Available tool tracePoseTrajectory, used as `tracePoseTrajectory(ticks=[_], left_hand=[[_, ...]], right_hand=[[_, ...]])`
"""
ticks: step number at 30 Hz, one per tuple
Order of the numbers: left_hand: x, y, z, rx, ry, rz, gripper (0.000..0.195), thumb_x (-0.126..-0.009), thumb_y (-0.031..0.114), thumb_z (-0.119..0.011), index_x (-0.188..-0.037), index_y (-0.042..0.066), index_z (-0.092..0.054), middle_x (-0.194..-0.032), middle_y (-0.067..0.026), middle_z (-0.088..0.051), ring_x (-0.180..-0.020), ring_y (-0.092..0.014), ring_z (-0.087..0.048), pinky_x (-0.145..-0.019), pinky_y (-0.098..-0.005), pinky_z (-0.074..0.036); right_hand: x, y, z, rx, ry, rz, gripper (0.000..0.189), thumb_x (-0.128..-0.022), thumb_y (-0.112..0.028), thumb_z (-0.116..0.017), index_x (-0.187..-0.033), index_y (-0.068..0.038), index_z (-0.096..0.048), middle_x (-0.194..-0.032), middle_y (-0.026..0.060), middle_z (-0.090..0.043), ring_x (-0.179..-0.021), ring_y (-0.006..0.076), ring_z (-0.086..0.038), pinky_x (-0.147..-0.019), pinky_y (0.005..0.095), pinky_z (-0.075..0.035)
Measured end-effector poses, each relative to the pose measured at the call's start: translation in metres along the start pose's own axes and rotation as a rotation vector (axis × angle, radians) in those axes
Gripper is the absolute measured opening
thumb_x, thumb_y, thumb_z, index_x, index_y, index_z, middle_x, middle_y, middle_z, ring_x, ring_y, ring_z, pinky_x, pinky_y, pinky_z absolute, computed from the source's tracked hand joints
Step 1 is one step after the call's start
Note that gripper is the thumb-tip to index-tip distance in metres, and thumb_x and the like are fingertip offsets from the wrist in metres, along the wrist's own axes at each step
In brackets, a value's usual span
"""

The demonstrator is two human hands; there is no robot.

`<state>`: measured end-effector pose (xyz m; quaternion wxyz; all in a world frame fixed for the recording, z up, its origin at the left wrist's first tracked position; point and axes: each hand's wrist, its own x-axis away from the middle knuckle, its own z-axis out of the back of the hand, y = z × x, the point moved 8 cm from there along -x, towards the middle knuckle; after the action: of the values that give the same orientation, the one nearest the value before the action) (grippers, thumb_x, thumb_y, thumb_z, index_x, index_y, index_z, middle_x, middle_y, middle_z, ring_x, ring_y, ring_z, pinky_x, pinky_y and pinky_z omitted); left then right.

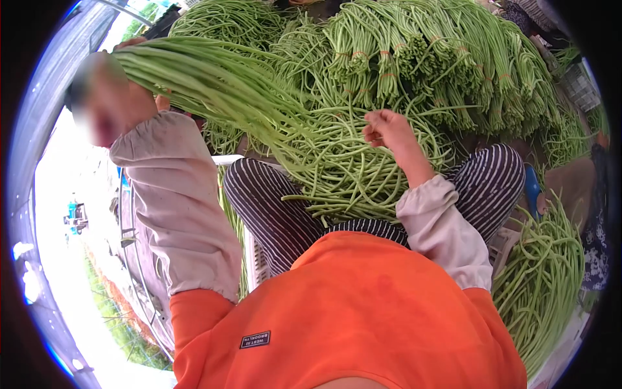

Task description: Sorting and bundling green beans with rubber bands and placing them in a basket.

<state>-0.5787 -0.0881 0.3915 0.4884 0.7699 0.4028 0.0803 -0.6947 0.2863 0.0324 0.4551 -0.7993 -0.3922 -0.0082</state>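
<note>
At the upper left, my left hand (138, 99), partly blurred, grips one end of a thick bunch of yardlong beans (209, 78). Their loose ends trail to the right and look blurred. My right hand (388, 129) hovers over the heap of loose yardlong beans (354, 170) between my knees, its fingers curled; whether a bean is between them cannot be made out. Ahead of it rises a large stack of yardlong beans tied in bundles (388, 63) with reddish bands.
More loose beans (539, 272) lie at my right side, near a blue-handled object (533, 189). A white plastic crate (257, 260) stands beneath me. Another person's patterned clothing (595, 243) shows at the far right. Further beans (228, 24) are heaped at the top.
</note>
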Motion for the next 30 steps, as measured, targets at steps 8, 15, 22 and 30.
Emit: tracePoseTrajectory(ticks=[8,15,22,30], left_hand=[[-0.017,-0.002,-0.032,0.297,-0.192,0.159,0.024,-0.091,0.018,-0.052,-0.09,-0.006,-0.05,-0.079,-0.0199,-0.058,-0.076,-0.036,-0.057,-0.079,-0.0495,-0.05],[-0.021,-0.013,-0.015,0.074,0.216,0.026,0.028,-0.092,0.024,-0.059,-0.089,-0.004,-0.056,-0.084,-0.0208,-0.063,-0.085,-0.038,-0.06,-0.086,-0.0534,-0.05],[-0.019,-0.034,0.023,0.185,0.401,0.135,0.026,-0.092,0.023,-0.063,-0.093,-0.002,-0.055,-0.083,-0.0161,-0.062,-0.08,-0.032,-0.06,-0.08,-0.0488,-0.052],[-0.02,-0.065,0.061,0.066,0.459,0.185,0.02,-0.088,0.017,-0.067,-0.093,0.003,-0.055,-0.072,-0.0114,-0.058,-0.074,-0.033,-0.062,-0.073,-0.052,-0.052]], right_hand=[[0.038,-0.01,-0.105,0.788,-0.216,0.395,0.035,-0.09,-0.027,-0.068,-0.11,0.001,-0.07,-0.087,0.0092,-0.07,-0.071,0.0175,-0.062,-0.07,0.0324,-0.051],[0.035,-0.034,-0.137,0.721,-0.341,0.34,0.029,-0.091,-0.025,-0.069,-0.101,0.002,-0.07,-0.08,0.0031,-0.067,-0.062,0.0116,-0.055,-0.055,0.0262,-0.046],[0.049,-0.054,-0.103,-0.248,-0.562,-0.161,0.025,-0.098,-0.014,-0.057,-0.1,0.008,-0.067,-0.069,0.0022,-0.061,-0.054,0.0046,-0.049,-0.046,0.0166,-0.036],[0.071,-0.067,-0.094,0.642,-0.491,0.237,0.025,-0.099,-0.019,-0.059,-0.099,0.003,-0.07,-0.067,-0.002,-0.058,-0.055,0.0058,-0.047,-0.05,0.0196,-0.035]])
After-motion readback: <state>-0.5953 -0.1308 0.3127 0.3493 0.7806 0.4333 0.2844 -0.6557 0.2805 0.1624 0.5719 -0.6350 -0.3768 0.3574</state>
